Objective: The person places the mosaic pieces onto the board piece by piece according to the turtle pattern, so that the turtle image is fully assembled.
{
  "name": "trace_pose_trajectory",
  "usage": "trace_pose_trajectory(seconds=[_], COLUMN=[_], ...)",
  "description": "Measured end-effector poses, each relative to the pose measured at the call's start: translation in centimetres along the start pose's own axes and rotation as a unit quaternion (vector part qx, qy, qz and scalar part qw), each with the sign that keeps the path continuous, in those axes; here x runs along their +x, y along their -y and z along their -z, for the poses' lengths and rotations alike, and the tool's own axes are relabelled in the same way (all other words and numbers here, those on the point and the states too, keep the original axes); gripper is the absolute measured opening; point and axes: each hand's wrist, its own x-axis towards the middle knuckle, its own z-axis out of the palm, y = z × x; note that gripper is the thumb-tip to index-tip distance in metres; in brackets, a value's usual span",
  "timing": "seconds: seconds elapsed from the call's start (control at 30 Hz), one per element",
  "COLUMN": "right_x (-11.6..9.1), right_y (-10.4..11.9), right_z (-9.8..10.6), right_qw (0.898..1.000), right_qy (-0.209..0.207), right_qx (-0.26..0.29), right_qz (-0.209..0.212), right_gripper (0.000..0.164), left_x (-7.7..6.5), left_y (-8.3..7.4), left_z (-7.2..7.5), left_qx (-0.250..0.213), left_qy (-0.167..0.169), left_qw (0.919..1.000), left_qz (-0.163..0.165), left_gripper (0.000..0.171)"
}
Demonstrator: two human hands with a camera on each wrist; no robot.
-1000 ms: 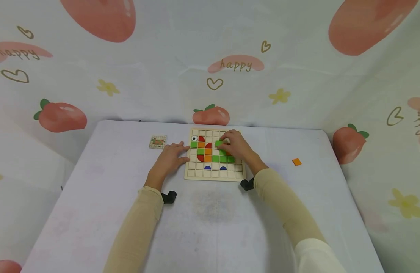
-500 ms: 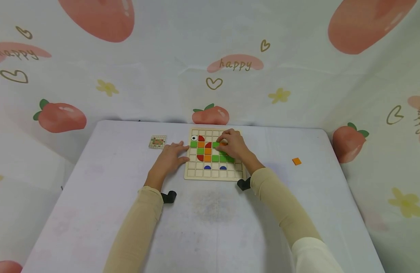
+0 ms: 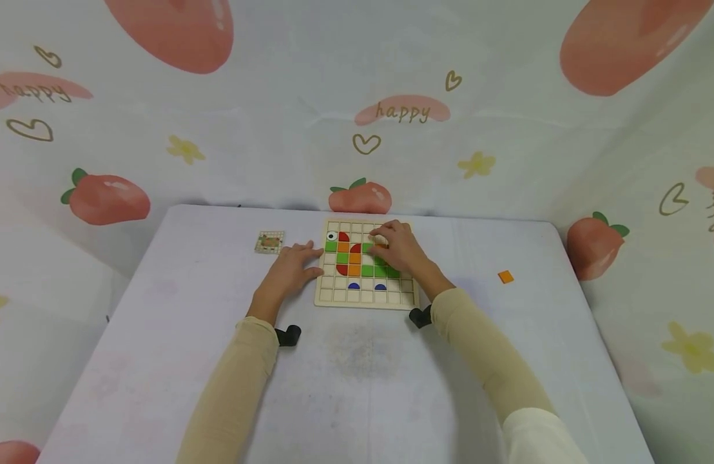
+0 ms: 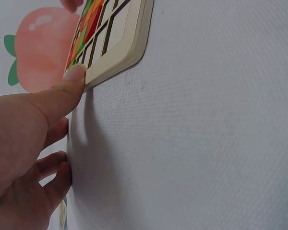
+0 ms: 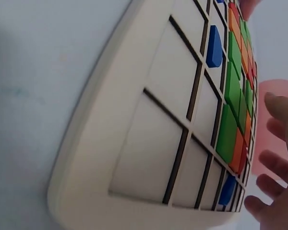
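In the head view, a wooden grid board [image 3: 367,297] holds green, orange, red and blue tiles and a white eye tile [image 3: 332,236]. My left hand [image 3: 290,265] touches the board's left edge; the left wrist view shows its thumb [image 4: 69,84] on the rim. Over the upper right of the grid is my right hand [image 3: 399,247], thumb and forefinger apart beside a green tile [image 3: 366,247] that lies in a cell. Nothing shows between that hand's fingers in the right wrist view. The hand hides some cells behind it.
A small pattern card [image 3: 269,242] lies left of the board. A loose orange tile [image 3: 505,276] lies to the right on the white table [image 3: 357,399]. A fruit-printed cloth [image 3: 276,148] hangs behind the table.
A second ago my right hand held the green tile tilted over the grid. Now the tile lies flat in its cell and the fingers have loosened. The left hand keeps its place.
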Motion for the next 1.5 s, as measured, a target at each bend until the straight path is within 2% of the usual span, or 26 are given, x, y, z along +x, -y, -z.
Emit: trace_pose_trajectory(seconds=[0.13,0.27,0.53,0.77,1.13,1.5], right_x=[-0.5,-1.1,-2.7,-4.0,-6.4,-8.3], right_y=[0.0,-0.1,-0.9,-2.4,-6.3,-9.3], right_z=[0.3,0.6,0.9,1.0,1.2,2.0], right_qw=[0.997,0.990,0.980,0.979,0.985,0.981], right_qy=[0.001,0.015,0.024,0.023,0.006,-0.006], right_qx=[-0.073,-0.141,-0.193,-0.201,-0.151,-0.126], right_qz=[0.004,-0.002,-0.025,-0.039,-0.088,-0.145], right_gripper=[0.063,0.075,0.087,0.089,0.086,0.090], left_x=[-0.1,-0.1,-0.1,-0.3,-0.6,-0.5], left_y=[0.0,0.0,-0.2,-0.1,-0.3,0.0], left_z=[0.0,0.0,0.1,0.1,0.1,0.0], left_qx=[0.001,0.001,0.003,0.003,-0.002,0.006], left_qy=[-0.001,-0.001,-0.004,-0.003,-0.004,-0.005], left_qw=[1.0000,1.0000,1.0000,1.0000,1.0000,0.9999], left_qz=[0.003,0.001,-0.006,-0.002,0.001,-0.007], left_gripper=[0.062,0.061,0.061,0.061,0.062,0.060])
